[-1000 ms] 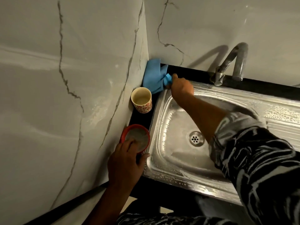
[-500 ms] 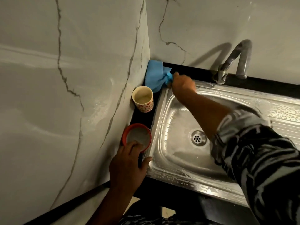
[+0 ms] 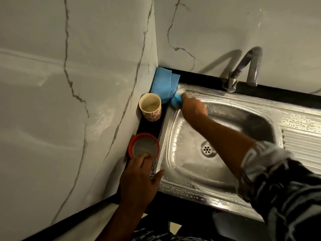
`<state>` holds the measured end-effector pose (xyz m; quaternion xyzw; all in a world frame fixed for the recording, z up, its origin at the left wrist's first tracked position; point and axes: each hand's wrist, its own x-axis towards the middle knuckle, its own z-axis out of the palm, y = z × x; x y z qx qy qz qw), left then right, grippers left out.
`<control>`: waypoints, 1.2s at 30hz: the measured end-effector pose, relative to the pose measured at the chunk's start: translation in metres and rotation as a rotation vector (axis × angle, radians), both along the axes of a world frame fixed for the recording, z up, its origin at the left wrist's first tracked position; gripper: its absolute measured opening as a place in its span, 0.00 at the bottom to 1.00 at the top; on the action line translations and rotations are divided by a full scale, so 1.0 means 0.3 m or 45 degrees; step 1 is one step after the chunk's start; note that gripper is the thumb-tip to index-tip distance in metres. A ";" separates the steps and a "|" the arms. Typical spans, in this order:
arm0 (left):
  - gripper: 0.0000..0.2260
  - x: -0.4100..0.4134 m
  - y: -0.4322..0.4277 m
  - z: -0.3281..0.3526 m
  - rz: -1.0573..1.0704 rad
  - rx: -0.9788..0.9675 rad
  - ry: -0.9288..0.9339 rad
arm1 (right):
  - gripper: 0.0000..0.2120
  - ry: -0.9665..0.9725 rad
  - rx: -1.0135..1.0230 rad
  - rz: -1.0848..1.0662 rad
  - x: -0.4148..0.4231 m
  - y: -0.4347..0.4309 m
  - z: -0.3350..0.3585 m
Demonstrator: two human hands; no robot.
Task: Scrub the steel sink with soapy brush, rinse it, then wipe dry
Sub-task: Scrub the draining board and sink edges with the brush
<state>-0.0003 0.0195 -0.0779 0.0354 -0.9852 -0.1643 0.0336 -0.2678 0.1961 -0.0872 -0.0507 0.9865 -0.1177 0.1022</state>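
Since the steel sink's (image 3: 191,190) far left corner needs scrubbing, my right grip (image 3: 192,106) is wrapped round the blue brush (image 3: 176,100), pressing it onto the rim there. My left grip (image 3: 139,176) rests loosely on the red bowl (image 3: 130,146) at near left, probably to steady it for dipping.

Cup (image 3: 150,107), red bowl (image 3: 143,147) and blue cloth (image 3: 162,84) crowd the narrow desk strip (image 3: 147,126) beside the wall (image 3: 86,101). The right forearm (image 3: 220,134) crosses the sink (image 3: 191,186) basin diagonally; the tap (image 3: 243,70) stands at the rear rim; the drainboard (image 3: 302,145) lies open.
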 end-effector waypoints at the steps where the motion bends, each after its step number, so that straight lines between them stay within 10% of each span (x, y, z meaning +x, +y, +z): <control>1: 0.24 -0.002 0.002 0.005 -0.008 -0.019 -0.006 | 0.14 0.010 0.016 -0.037 -0.075 -0.011 0.008; 9: 0.23 0.009 -0.005 0.029 0.022 0.002 0.023 | 0.13 0.021 -0.125 -0.239 -0.036 -0.032 -0.022; 15: 0.24 0.003 -0.007 0.006 0.004 0.051 -0.023 | 0.16 -0.146 -0.115 0.094 0.306 -0.002 -0.007; 25: 0.26 -0.039 -0.020 0.017 -0.088 -0.033 -0.023 | 0.15 -0.024 -0.098 -0.212 -0.138 -0.039 0.020; 36: 0.34 -0.180 -0.020 0.080 -0.099 -0.221 -0.216 | 0.21 -0.370 -0.072 0.179 0.557 0.002 -0.030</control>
